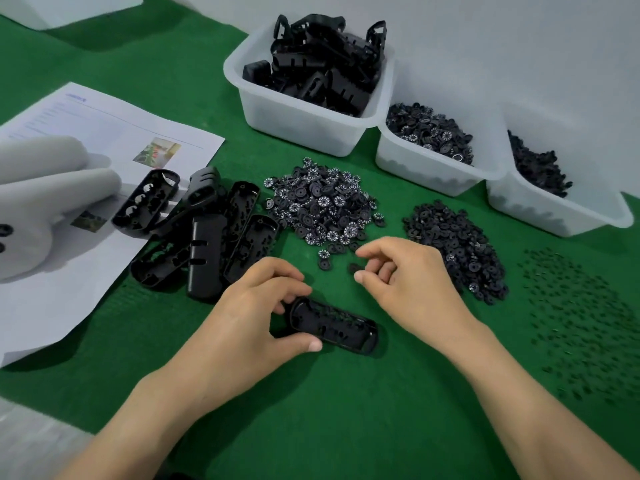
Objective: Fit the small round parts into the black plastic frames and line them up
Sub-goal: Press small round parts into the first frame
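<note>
Black frame [332,327] cavity-up, left hand [249,320] grips one end, steadying | right hand [405,282] pinches round part [354,268] | pile [322,202] near, likely for short reach

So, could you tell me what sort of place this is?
Likely a small-parts assembly bench: translucent bins of black frames and numbered wheels, sorted piles on a green mat, a printed sheet.

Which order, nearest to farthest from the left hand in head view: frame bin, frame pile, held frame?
1. Held frame, pinched in the left hand, front centre.
2. Frame pile, just ahead to its left.
3. Frame bin, far back by the wall.
</note>
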A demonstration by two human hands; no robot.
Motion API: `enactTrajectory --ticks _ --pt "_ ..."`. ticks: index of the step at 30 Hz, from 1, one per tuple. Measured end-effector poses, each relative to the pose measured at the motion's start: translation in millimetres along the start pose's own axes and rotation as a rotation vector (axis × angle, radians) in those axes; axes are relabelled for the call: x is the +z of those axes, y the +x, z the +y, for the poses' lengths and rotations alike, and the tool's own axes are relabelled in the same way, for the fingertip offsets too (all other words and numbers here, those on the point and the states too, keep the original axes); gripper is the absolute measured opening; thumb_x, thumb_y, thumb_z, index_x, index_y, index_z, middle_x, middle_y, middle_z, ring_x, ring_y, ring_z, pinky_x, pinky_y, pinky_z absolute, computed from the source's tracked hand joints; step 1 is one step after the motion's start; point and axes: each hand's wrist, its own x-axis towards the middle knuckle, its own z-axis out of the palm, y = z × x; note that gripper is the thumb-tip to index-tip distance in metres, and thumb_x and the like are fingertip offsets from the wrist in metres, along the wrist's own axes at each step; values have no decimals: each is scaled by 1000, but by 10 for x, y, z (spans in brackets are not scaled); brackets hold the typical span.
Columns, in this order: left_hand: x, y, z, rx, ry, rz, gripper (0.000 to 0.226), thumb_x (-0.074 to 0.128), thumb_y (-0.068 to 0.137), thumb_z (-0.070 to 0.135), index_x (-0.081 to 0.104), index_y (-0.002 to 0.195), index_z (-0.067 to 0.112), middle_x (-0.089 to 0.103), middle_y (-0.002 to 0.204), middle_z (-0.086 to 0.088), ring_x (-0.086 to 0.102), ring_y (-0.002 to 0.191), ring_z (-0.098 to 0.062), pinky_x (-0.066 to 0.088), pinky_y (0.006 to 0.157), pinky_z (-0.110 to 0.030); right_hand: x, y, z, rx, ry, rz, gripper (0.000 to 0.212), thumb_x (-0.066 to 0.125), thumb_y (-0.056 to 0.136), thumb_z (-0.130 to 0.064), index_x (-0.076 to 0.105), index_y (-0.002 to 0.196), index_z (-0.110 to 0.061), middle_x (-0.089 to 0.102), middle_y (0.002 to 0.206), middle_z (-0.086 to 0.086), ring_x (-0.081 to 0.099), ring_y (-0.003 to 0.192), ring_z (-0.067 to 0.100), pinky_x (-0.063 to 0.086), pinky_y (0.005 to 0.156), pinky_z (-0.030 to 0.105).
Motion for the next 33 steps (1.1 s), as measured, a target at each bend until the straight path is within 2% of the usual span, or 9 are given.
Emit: enactTrajectory --ticks 3,7,10,13,25,27,29,31,33 --pt "-2 7 14 -1 -5 2 59 63 56 52 64 106 21 47 108 20 46 93 10 34 76 1 27 31 -6 -31 -30 8 9 72 76 -12 71 85 -14 56 72 -6 45 56 -1 45 68 23" --pt "-2 6 17 2 3 -1 58 64 57 50 64 106 20 48 108 19 46 93 9 34 75 0 -7 -11 -45 -105 -30 46 4 72 76 -15 71 80 -14 57 72 -6 47 57 0 47 64 26" --pt "-7 9 18 5 -3 -7 58 65 57 49 65 106 18 48 107 18 47 92 10 35 76 0 -53 -131 -154 -281 64 -77 10 69 76 -21 72 85 -16 61 77 -5 56 67 7 46 64 23" --pt "-9 13 24 14 -9 -16 57 65 57 49 66 104 16 49 106 16 48 91 11 35 76 0 -30 -187 -237 -379 16 -170 14 68 77 -22 73 89 -17 62 81 -2 58 74 15 51 66 36" --pt "-5 15 23 19 -3 -8 56 63 59 51 66 104 19 50 107 17 47 93 11 35 77 0 -60 -178 -274 -573 -256 -181 10 73 78 -21 74 87 -16 58 71 3 54 61 21 48 43 34" --pt "-6 14 22 18 -4 -6 56 64 59 50 66 104 18 50 106 17 47 93 10 35 76 0 -67 -156 -304 -564 -259 -221 11 72 78 -22 74 87 -17 59 72 2 56 63 21 50 46 36" --pt "-8 13 20 18 -4 -6 55 65 59 49 66 104 17 50 107 17 48 92 10 36 76 0 -80 -92 -313 -437 -131 -219 12 69 77 -24 74 87 -20 62 75 0 58 66 18 52 57 36" --pt "-6 11 15 18 4 -3 53 71 60 44 66 104 17 49 107 17 47 92 11 35 76 0 -63 13 -266 -249 -8 -102 10 68 79 -26 73 80 -17 63 72 -3 57 65 14 49 65 32" --pt "-1 9 10 20 12 5 50 77 60 38 66 105 16 49 107 18 47 92 11 35 76 0 16 103 -211 -117 -102 -22 18 67 79 -35 69 82 -18 58 71 -6 55 68 14 46 68 30"
